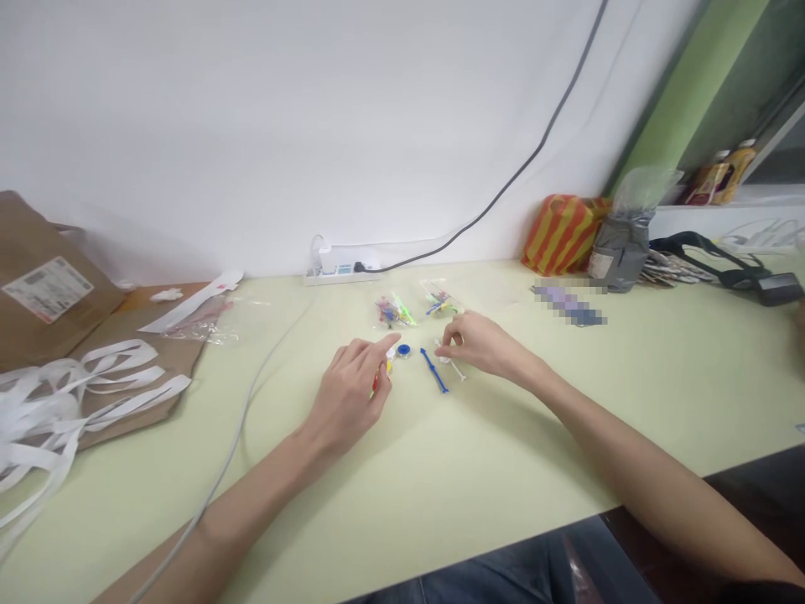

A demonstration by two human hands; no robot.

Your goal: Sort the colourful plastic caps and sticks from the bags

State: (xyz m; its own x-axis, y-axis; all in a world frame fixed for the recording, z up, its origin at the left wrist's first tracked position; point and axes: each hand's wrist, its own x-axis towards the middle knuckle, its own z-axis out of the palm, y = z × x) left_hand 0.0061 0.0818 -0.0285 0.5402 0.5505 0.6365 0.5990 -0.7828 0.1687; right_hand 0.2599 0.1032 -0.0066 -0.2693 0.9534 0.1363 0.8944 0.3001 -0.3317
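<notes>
My left hand (pixel 349 386) hovers over or rests by small plastic parts, index finger stretched out and thumb apart. Partly hidden beside it are a red piece (pixel 376 382) and a yellow piece (pixel 389 367). A blue round wheel-like piece (pixel 403 351) lies just past its fingertip. With thumb and fingers closed, my right hand (pixel 471 340) pinches the upper end of a thin white plastic rod (pixel 459 372); its lower end shows on the table. A blue plastic rod (pixel 433 371) lies to the left of that, between my hands.
Two clear bags of coloured parts (pixel 394 311) lie behind my hands. A power strip (pixel 343 267) stands by the wall. A grey cable (pixel 242 419) crosses at left, near paper bags (pixel 47 294) and white strips (pixel 119 369). A striped bag (pixel 559 235) and headset (pixel 742 273) sit at right.
</notes>
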